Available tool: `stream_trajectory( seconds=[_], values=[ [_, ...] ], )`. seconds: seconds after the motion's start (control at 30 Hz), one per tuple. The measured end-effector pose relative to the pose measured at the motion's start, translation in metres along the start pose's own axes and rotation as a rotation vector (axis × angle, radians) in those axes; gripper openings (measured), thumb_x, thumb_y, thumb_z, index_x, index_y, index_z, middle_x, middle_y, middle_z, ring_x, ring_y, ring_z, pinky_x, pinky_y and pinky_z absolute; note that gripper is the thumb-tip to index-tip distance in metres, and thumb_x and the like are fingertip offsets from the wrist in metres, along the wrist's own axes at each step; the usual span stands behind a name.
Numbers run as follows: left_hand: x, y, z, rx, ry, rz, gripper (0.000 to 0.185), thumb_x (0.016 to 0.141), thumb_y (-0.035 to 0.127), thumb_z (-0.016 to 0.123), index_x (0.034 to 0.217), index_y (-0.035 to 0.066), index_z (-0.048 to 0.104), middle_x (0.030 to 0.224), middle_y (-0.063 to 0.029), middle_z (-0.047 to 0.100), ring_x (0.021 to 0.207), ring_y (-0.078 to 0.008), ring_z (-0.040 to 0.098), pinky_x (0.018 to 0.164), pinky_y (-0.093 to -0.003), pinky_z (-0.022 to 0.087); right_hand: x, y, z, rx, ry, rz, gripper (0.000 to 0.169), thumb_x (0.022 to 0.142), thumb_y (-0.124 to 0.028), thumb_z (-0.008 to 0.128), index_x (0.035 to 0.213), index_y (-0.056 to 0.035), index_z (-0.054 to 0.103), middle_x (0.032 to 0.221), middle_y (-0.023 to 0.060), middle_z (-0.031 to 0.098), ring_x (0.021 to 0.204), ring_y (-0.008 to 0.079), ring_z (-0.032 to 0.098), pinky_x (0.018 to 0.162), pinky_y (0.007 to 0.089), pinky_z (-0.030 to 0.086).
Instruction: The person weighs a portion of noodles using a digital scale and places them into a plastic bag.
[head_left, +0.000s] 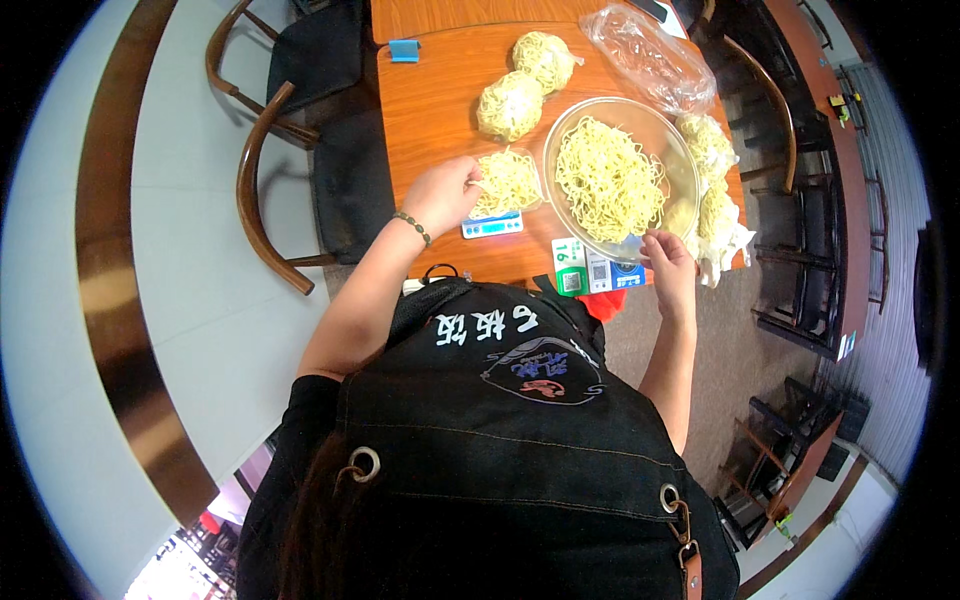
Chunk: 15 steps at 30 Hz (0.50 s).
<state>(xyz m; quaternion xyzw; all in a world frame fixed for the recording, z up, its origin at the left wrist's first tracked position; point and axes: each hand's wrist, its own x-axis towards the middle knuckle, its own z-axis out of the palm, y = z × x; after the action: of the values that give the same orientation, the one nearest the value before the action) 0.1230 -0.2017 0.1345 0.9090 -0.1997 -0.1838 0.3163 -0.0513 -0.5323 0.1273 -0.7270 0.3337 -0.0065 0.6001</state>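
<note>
Yellow noodles fill a clear plastic container on a small digital scale. My left hand is at the container's left side, its fingertips pinched on noodles at the edge. To the right stands a large clear bowl with a heap of loose noodles in it. My right hand is at the bowl's near right rim, thumb and fingertips close together. Whether it grips the rim or a thin piece is too small to tell.
Two bagged noodle balls lie farther back on the wooden table. A crumpled clear plastic bag is behind the bowl, and more bagged noodles line its right. Printed code cards lie at the front edge. Chairs stand left.
</note>
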Motion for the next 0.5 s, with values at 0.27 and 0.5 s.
stream_trajectory(
  seconds=[0.27, 0.5],
  values=[
    [-0.020, 0.008, -0.008, 0.206, -0.061, 0.040, 0.019, 0.081, 0.013, 0.062, 0.099, 0.004, 0.062, 0.104, -0.0174, 0.064, 0.100, -0.0341, 0.061, 0.085, -0.0435, 0.049, 0.007, -0.008, -0.006, -0.038, 0.005, -0.035, 0.028, 0.093, -0.017, 0.062, 0.113, 0.0010, 0.063, 0.099, 0.0059, 0.066, 0.087, 0.0127, 0.060, 0.076, 0.0281, 0.049],
    [-0.034, 0.017, -0.017, 0.237, 0.048, 0.027, 0.025, 0.086, 0.017, 0.062, 0.107, 0.004, 0.059, 0.107, -0.0173, 0.064, 0.103, -0.0330, 0.060, 0.086, -0.0430, 0.049, 0.080, 0.002, -0.006, -0.719, 0.125, -0.300, 0.033, 0.081, -0.020, 0.068, 0.106, 0.0001, 0.066, 0.093, 0.0196, 0.070, 0.090, 0.0333, 0.068, 0.081, 0.0392, 0.052]
  ],
)
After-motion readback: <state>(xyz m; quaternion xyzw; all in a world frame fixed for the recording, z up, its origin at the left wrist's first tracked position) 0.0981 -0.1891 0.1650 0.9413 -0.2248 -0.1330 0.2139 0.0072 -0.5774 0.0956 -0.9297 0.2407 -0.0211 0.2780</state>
